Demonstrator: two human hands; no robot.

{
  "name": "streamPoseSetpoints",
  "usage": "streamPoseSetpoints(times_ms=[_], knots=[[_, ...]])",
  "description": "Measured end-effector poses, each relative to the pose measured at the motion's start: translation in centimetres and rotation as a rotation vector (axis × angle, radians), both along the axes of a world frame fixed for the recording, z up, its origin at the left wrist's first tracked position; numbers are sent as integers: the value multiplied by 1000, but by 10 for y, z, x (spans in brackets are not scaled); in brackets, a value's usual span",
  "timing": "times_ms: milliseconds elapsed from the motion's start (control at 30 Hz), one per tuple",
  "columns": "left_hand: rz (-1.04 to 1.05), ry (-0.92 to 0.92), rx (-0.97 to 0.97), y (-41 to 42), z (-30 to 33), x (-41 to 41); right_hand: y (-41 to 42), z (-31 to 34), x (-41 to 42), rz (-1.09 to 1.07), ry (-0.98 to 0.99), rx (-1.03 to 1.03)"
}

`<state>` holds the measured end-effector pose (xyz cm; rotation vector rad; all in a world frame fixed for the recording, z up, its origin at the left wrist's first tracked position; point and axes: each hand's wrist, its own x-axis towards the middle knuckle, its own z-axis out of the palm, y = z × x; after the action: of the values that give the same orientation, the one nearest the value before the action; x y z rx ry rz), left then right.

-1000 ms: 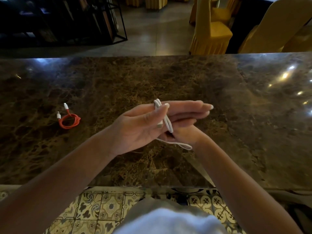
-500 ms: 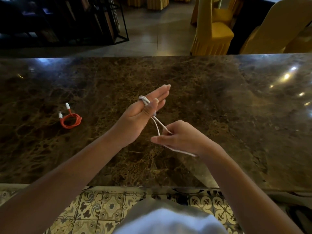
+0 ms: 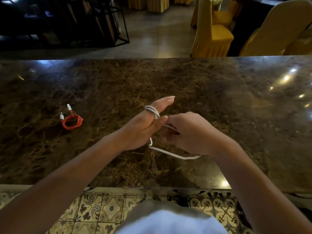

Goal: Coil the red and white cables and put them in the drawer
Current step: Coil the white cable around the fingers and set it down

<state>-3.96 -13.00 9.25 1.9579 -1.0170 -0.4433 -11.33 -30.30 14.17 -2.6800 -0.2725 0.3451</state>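
Marble counter [image 3: 211, 102], dark brown and veined, runs left to right under both my arms, with yellow-covered chairs [image 3: 211, 36] on the far side and patterned floor tiles [image 3: 104, 210] at the near edge. Over the middle of the counter my left hand [image 3: 143, 127] is held with its fingers straight and together, pointing away to the far right, thumb pressed against their side. Just to its right, my right hand [image 3: 190, 134] has its fingers curled, pinching a strand. White cable [image 3: 152, 110] is looped several times around my left fingers, under the thumb tip; from there a strand passes across to my right fingers, and a loose length hangs below the left palm and trails rightward, near the counter, beneath my right wrist. Red cable [image 3: 72, 122] lies well off to the left on the marble, wound in a small ring, both white plugs sticking out toward the far side, clear of either hand.
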Motion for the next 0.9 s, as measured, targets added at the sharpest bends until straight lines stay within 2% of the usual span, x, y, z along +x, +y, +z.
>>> streamPoseSetpoints(times_ms=[133, 233, 433, 600, 733, 833, 900], knots=[[-16, -318, 90, 3, -1, 9, -8, -13, 6, 10, 111, 172], [11, -450, 153, 12, -5, 19, -14, -20, 7, 97, 183, 277], [-18, -323, 126, 27, -3, 22, -23, -25, 16, 327, 214, 402], [-41, -402, 130, 30, -4, 26, -25, -33, 20, 278, 381, 990], [-65, -377, 105, 27, -6, 24, -23, -42, 21, 255, 436, 1223], [-103, -195, 45, 23, -7, 18, -14, -54, 23, 175, 524, 1542], [-62, -56, 121, 26, -13, 17, -14, -60, 23, 72, 488, 1776]])
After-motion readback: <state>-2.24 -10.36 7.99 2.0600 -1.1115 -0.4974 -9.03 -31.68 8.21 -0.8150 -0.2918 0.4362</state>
